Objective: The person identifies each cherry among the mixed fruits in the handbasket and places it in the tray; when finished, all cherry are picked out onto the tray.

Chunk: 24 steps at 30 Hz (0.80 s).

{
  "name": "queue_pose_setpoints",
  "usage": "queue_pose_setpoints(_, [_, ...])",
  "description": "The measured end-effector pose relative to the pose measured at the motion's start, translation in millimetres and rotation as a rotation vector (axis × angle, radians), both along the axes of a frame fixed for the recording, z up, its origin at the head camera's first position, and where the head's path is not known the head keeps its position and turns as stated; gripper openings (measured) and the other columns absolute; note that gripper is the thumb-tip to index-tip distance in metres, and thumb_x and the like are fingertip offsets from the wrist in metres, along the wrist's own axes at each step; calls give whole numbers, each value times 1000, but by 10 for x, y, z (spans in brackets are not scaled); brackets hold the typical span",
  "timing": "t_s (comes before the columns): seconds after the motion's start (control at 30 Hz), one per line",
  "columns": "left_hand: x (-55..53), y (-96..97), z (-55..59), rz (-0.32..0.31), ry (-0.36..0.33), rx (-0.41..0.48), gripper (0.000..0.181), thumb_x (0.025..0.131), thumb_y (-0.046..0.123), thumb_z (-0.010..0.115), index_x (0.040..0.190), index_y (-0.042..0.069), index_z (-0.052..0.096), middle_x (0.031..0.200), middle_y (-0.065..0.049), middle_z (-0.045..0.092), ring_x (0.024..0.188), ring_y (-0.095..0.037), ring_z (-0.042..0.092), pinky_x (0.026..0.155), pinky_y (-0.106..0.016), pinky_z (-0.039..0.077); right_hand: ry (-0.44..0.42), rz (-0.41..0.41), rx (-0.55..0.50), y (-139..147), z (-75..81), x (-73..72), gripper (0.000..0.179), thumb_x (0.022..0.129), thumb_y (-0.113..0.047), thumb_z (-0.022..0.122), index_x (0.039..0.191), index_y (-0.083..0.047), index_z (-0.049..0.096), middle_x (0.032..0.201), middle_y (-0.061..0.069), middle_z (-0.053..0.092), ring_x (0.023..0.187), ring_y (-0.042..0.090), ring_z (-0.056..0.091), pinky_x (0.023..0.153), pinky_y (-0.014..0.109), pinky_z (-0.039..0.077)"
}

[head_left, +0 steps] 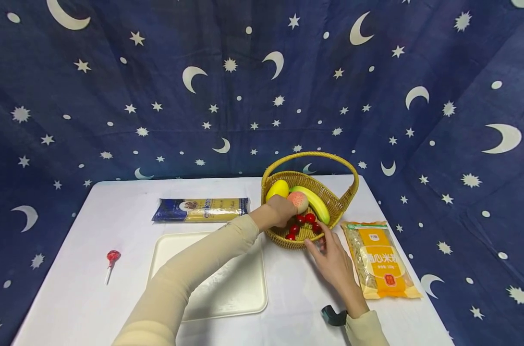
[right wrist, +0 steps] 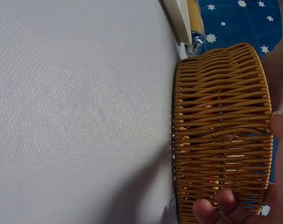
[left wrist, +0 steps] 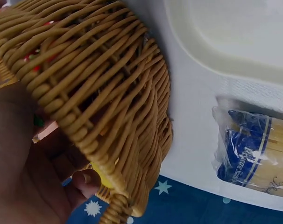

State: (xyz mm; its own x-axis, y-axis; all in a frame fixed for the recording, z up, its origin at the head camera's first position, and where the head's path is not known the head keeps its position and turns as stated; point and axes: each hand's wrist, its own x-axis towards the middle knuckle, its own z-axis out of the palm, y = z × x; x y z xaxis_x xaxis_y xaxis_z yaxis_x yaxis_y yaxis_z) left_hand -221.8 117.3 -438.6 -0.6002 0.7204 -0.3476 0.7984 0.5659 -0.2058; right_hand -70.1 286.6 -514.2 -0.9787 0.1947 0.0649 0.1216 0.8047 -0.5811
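A wicker basket with a tall handle stands at the table's back right. My left hand reaches over its left rim and holds a pink peach; in the left wrist view the fingers are partly hidden behind the basket wall. A yellow mango-like fruit, a banana and several red cherries lie in the basket. My right hand grips the basket's front rim. In the right wrist view, its thumb touches the rim and two curled fingertips rest against the outer wall.
Left of the basket lie a white tray, partly under my left arm, and a pasta packet behind it. A red lollipop is farther left. An orange-and-clear food bag and a dark curved object flank my right forearm.
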Motion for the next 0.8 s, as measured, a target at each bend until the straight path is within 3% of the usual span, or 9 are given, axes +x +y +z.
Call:
queue_pose_setpoints(0.27, [2, -144, 121, -10, -23, 153, 31, 101, 41, 72, 126, 24, 69, 111, 4, 77, 98, -14, 72, 91, -31, 61, -4, -3, -10, -25, 3, -9, 73, 101, -61, 63, 162, -29, 40, 113, 7, 60, 93, 21, 57, 72, 31, 41])
queue_pose_setpoints(0.5, [87, -300, 263, 18, -78, 311, 31, 99, 43, 75, 122, 23, 70, 105, 4, 78, 94, -14, 72, 85, -34, 62, -9, -1, -10, -39, 0, -3, 74, 101, -61, 63, 163, -28, 38, 113, 7, 59, 93, 21, 57, 72, 31, 40])
queue_pose_setpoints(0.67, [165, -466, 395, 27, -59, 408, 28, 99, 37, 76, 121, 22, 69, 99, 4, 76, 87, -13, 70, 77, -35, 61, -15, -6, -10, -37, -2, 6, 76, 101, -63, 61, 164, -28, 37, 114, 7, 59, 96, 22, 59, 73, 32, 41])
queue_pose_setpoints(0.8, [264, -660, 448, 32, -2, 495, 28, 100, 34, 73, 123, 20, 67, 92, 3, 73, 76, -14, 65, 69, -34, 58, -25, -7, -19, -32, -10, 9, 78, 101, -65, 61, 165, -29, 36, 114, 7, 59, 98, 22, 59, 75, 33, 42])
